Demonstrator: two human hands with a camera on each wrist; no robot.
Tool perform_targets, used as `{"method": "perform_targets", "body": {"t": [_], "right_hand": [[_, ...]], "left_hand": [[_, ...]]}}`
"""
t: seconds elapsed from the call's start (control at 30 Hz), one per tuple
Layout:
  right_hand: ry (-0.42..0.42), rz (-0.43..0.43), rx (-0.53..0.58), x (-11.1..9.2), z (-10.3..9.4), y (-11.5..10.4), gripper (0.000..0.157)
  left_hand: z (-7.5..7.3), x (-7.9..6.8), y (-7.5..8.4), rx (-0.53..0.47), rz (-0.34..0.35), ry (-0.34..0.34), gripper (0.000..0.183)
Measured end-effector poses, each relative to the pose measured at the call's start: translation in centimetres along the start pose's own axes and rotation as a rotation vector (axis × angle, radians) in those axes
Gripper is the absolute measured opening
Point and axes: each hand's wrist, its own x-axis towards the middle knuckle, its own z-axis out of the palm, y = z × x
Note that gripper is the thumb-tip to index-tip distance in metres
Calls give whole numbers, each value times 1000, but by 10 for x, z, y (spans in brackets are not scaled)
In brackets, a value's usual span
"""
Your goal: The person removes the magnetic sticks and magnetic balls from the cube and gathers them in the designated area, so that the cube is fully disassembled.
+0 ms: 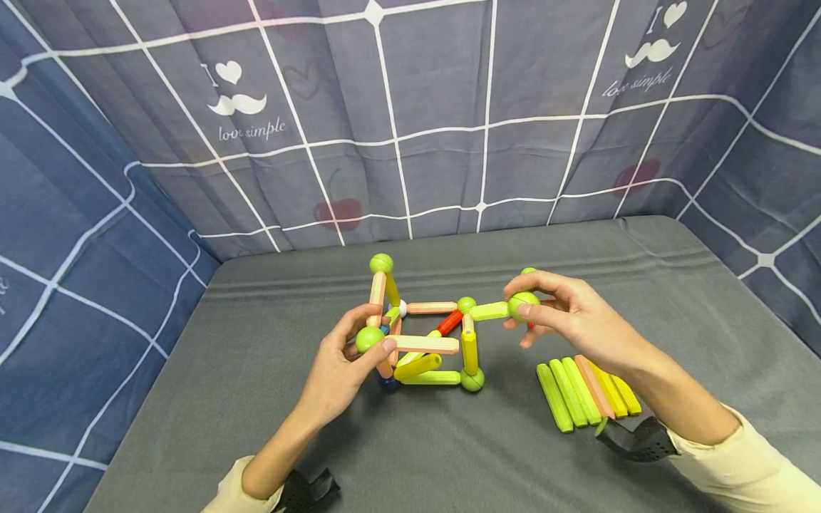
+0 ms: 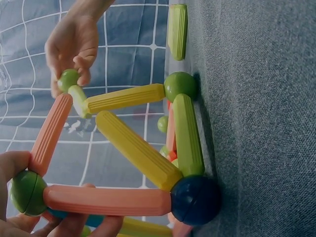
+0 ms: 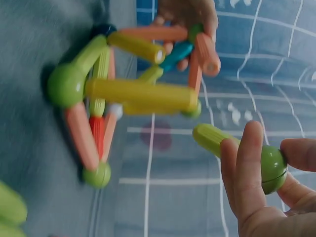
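My left hand (image 1: 336,367) grips a green ball (image 1: 370,340) at a top corner of a frame built of ribbed sticks and balls. From that ball a pale orange stick (image 1: 423,345) points right, its far end free. A dark blue ball (image 2: 196,200) forms the corner below, with a tilted yellow stick (image 2: 138,148) on it. My right hand (image 1: 571,306) pinches another green ball (image 1: 524,306), which carries a light green stick (image 3: 212,137). This stick points at the frame, near the top of an upright yellow stick (image 3: 143,94) standing on a green ball (image 3: 66,85).
On the grey cloth (image 1: 449,456), a row of loose green, orange and yellow sticks (image 1: 564,392) lies below my right hand. A green ball (image 1: 381,263) tops the frame's back left corner. Behind everything hangs a checked blue-grey curtain (image 1: 436,78).
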Motion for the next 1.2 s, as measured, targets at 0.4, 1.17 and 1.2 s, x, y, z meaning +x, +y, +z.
{"method": "perform_targets", "body": {"t": [0.4, 1.17, 1.2], "right_hand": [[209, 190, -122, -11, -66, 45, 35], [100, 265, -423, -9, -90, 88, 42], [90, 268, -420, -8, -90, 88, 42]], "left_hand": [[0, 0, 0, 33, -6, 4, 49], [0, 1, 0, 34, 0, -1, 49], [0, 1, 0, 33, 2, -1, 49]]}}
